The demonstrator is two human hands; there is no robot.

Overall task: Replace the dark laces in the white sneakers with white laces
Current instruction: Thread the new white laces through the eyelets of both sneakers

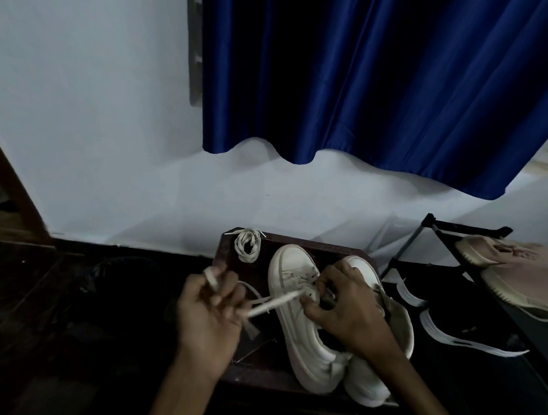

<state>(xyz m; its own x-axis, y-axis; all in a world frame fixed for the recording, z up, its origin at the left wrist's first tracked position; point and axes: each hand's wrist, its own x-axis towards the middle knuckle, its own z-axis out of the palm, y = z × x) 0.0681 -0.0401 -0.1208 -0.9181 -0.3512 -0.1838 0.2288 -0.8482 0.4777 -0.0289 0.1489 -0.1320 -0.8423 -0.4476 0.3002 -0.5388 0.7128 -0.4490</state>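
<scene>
A plain white painted wall (83,107) carries a glossy dark blue curtain (379,86) with a wavy hem — dim light. Below lies a dark wooden floor (45,308); a black metal shoe rack (436,227) stands right.

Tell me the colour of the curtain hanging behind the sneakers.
The curtain is deep blue, clearest in the head view.

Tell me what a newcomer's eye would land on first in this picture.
First the big blue curtain, hanging against the pale wall across the upper right. Then, low in the middle, the two hands at a pair of white sneakers on a dark stool: the left hand pulls a white lace taut, while the right hand rests on the eyelets. A coiled lace lies at the stool's far corner.
</scene>
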